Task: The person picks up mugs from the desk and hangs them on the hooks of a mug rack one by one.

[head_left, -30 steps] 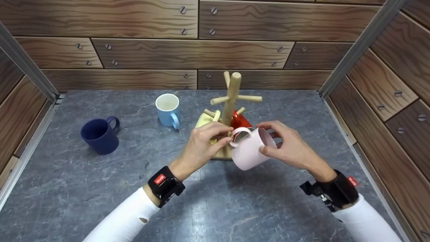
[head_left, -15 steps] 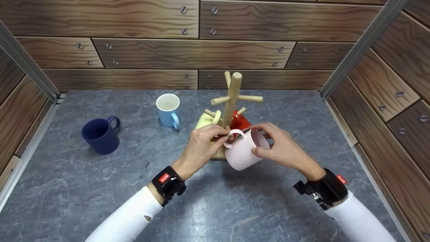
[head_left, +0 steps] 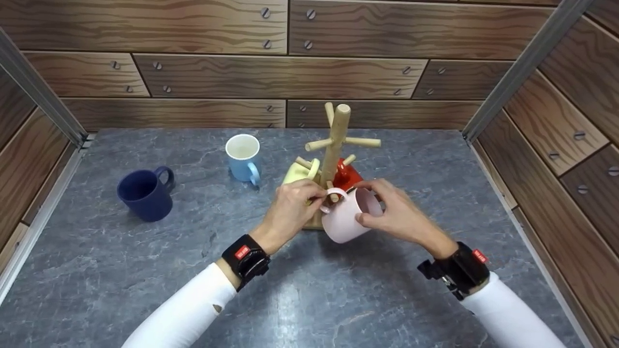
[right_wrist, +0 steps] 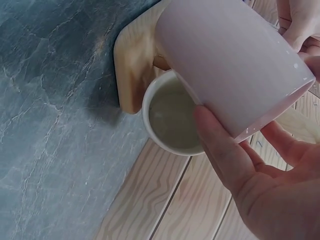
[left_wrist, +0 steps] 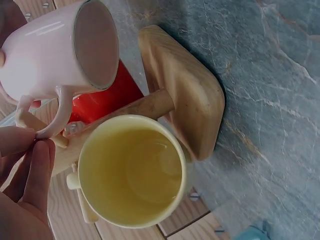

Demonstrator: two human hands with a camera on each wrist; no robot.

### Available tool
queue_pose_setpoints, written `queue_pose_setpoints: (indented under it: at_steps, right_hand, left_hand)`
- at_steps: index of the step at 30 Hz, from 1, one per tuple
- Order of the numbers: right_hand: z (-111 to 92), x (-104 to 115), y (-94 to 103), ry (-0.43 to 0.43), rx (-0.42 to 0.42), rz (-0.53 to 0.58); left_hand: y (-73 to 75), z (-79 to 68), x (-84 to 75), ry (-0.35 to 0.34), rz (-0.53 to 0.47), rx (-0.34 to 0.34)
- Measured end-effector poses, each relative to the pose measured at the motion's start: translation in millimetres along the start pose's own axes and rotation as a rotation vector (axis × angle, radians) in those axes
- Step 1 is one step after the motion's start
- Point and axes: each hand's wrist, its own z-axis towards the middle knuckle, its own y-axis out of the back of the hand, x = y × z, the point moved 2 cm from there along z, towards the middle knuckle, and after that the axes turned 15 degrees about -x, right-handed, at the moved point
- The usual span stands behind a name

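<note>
A pink mug [head_left: 342, 223] hangs tilted in front of a wooden mug tree [head_left: 340, 121], its mouth facing right. My right hand [head_left: 399, 210] grips the mug's rim and side, thumb outside, as the right wrist view shows on the pink mug [right_wrist: 230, 60]. With thumb and fingertips, my left hand [head_left: 292, 205] pinches the handle [left_wrist: 61, 115]. A lower peg's end shows within the handle loop; how far it reaches through is unclear. On other lower pegs hang a yellow mug [head_left: 296, 172], its mouth facing the left wrist camera, and a red mug [head_left: 348, 178], partly hidden.
A light blue mug [head_left: 243, 164] stands upright left of the tree. Farther left stands a dark blue mug [head_left: 150, 203]. The tree's upper pegs [head_left: 362, 141] stick out above the hands. Wood-patterned walls [head_left: 217, 77] border the grey table [head_left: 193, 280] at back and sides.
The pink mug and my right hand have moved left, bringing the handle over the peg's end. My left hand has stayed nearly in place at the handle.
</note>
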Motion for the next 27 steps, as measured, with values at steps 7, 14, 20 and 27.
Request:
queue_pose_setpoints:
  at_steps: [7,14,20,27]
  right_hand:
    - [2,0,-4.9,-0.013,0.015,-0.016]
    - [3,-1,-11.1,-0.048,0.034,-0.003]
    - [3,-2,-16.8,-0.077,0.045,0.0]
    - [3,-5,-21.5,-0.082,0.059,0.015]
  left_hand:
    - [-0.6,3.3,2.9,0.039,0.058,0.021]
    - [-3.2,8.1,6.6,0.031,0.122,0.026]
    - [-4.4,11.2,8.0,0.04,0.15,0.036]
    - [-6.0,13.3,8.5,0.019,0.164,0.026]
